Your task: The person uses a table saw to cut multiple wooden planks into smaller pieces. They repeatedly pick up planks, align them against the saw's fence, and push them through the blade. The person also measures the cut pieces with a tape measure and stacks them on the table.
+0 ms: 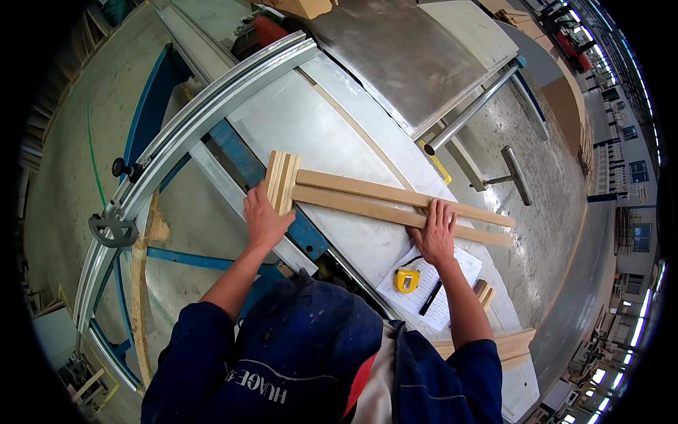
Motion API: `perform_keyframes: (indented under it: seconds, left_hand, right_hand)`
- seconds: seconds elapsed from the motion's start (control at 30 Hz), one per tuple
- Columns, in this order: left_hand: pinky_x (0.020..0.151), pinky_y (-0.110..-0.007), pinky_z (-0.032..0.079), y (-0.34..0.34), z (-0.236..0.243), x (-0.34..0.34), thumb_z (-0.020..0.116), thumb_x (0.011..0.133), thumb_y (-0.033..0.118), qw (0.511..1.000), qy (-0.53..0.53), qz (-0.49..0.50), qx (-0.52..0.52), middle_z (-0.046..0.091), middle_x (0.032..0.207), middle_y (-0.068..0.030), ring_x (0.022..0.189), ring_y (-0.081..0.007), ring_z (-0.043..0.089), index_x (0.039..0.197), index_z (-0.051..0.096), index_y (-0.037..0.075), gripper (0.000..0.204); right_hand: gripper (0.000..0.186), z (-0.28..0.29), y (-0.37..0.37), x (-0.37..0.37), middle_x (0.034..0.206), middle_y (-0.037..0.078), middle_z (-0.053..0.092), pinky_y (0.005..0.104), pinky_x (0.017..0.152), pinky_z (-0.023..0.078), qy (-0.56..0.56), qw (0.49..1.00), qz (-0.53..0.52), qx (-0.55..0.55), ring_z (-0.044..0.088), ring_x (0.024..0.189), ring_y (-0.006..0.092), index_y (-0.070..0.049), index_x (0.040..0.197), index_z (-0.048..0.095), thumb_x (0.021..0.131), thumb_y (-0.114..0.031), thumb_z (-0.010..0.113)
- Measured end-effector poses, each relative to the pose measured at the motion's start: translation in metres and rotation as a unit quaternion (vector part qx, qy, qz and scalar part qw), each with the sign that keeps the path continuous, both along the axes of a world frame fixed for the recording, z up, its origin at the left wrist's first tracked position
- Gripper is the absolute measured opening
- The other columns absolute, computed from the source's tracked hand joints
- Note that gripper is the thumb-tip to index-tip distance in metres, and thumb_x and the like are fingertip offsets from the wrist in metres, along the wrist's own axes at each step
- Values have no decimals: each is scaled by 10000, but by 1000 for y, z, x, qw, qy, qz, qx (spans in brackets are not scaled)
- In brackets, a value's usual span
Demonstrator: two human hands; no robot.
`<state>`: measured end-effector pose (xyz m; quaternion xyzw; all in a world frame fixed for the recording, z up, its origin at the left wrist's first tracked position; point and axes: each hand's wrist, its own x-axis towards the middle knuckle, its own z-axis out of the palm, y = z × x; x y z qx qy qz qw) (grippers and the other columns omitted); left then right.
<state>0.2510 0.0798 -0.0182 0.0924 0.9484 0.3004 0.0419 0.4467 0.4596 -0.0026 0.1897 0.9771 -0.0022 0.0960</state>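
Note:
My left hand [265,220] is closed around the near end of a bundle of short wooden strips [283,177], standing side by side at the table's left edge. Two long wooden strips [374,189] run from that bundle toward the right, with a narrow gap between them. Over their right part lies my right hand [433,237], its fingers bent across the strips and gripping them. Just below that hand, a yellow tape measure [406,280] and a black marker [430,298] rest on sheets of written paper [459,272].
The pale metal saw table [311,127] has a long aluminium fence [191,131] at its left, with a black handwheel [113,232]. More wood pieces [515,344] lie at the lower right. Metal tubes [470,109] jut out beyond the table's far right edge.

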Motion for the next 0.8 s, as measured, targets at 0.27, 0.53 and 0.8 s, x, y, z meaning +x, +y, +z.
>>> perform_keyframes:
  seconds: [0.27, 0.53, 0.8]
  left_hand:
    - [1122, -493, 400, -5, 3, 1, 893, 703, 254, 1000, -22, -18, -9, 478, 1370, -226, 1272, -418, 459, 1525, 364, -9, 1013]
    - [1102, -500, 426, 2, 10, 2, 888, 701, 255, 1000, -21, 1, -16, 482, 1358, -230, 1254, -426, 476, 1511, 372, -33, 1003]
    - [1080, -509, 437, -5, -3, 5, 897, 676, 238, 1000, 13, 8, -6, 497, 1347, -211, 1231, -418, 491, 1481, 415, 11, 965]
  right_hand:
    - [571, -6, 15, 24, 1547, 136, 512, 524, 1227, 302, 73, 988, 88, -106, 459, 1438, 346, -112, 1513, 498, 975, -236, 643]
    - [511, -19, 12, 6, 1367, 93, 682, 418, 1105, 480, 190, 979, 76, -4, 665, 1214, 296, -116, 1365, 654, 857, -83, 702]
    - [563, -29, -5, 22, 1485, 143, 587, 568, 1230, 307, 155, 984, 77, -42, 521, 1392, 408, -65, 1486, 542, 939, -102, 667]
